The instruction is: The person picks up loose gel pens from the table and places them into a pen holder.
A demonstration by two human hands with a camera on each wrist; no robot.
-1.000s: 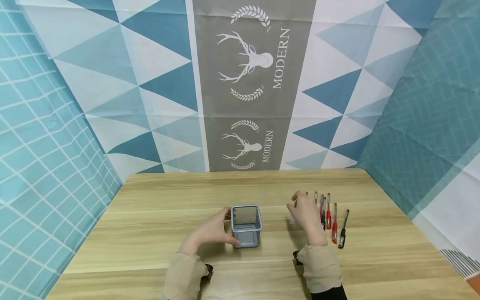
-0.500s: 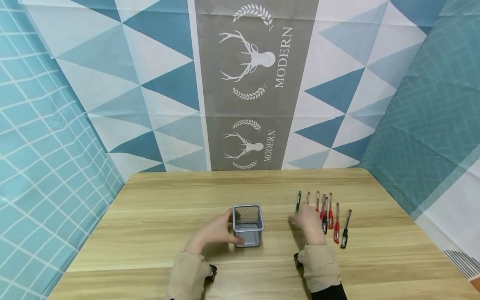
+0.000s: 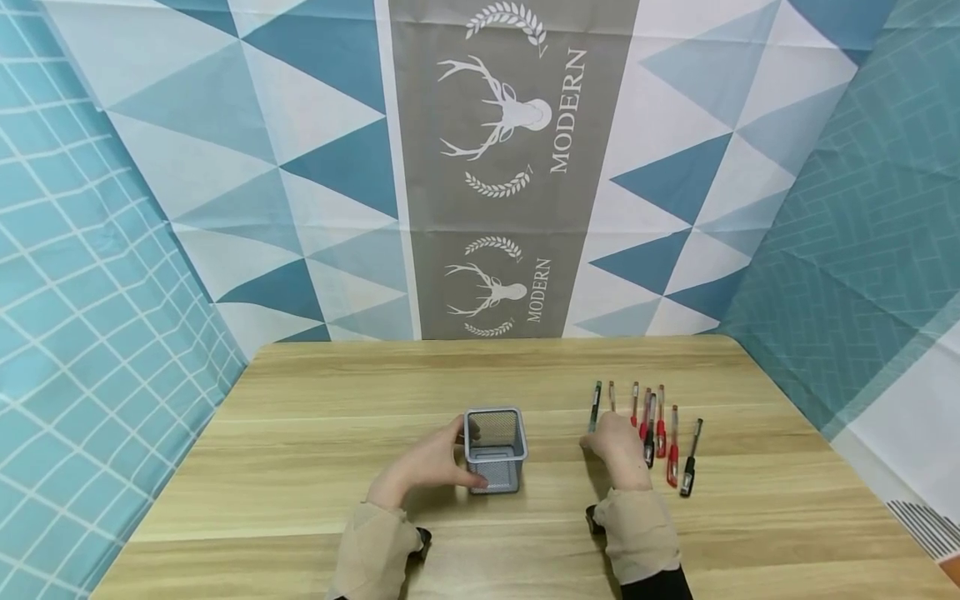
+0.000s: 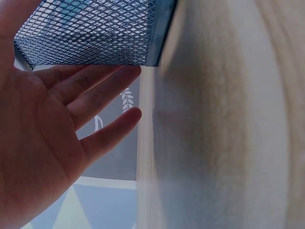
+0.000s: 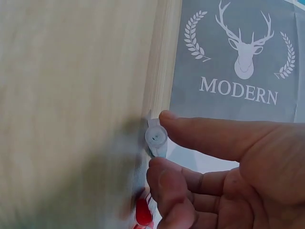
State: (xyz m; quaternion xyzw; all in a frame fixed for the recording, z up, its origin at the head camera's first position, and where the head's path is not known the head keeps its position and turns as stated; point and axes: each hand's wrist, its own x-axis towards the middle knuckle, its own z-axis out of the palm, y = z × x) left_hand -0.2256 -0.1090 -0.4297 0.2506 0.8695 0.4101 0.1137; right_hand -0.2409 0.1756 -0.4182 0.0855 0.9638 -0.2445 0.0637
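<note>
A grey square mesh pen holder (image 3: 498,475) stands upright at the middle of the table. My left hand (image 3: 423,467) holds it from the left, thumb at the front and fingers round the back side. In the left wrist view the fingers of the left hand (image 4: 47,124) lie along the mesh wall (image 4: 95,38). My right hand (image 3: 618,450) is low over the table to the right, at the near end of a dark-tipped pen (image 3: 596,400). In the right wrist view its thumb and forefinger pinch the clear cap end of that pen (image 5: 156,136).
Right of my right hand several red pens (image 3: 672,450) and black pens (image 3: 690,462) lie in a loose row on the wooden table (image 3: 322,400). One pen (image 3: 612,393) is partly hidden by the hand. Patterned cloth (image 3: 487,167) hangs behind the table.
My right hand has come down slightly onto the dark-tipped pen's near end, its fingers closing there; the pen's far part has come into sight. My left hand stays at the pen holder.
</note>
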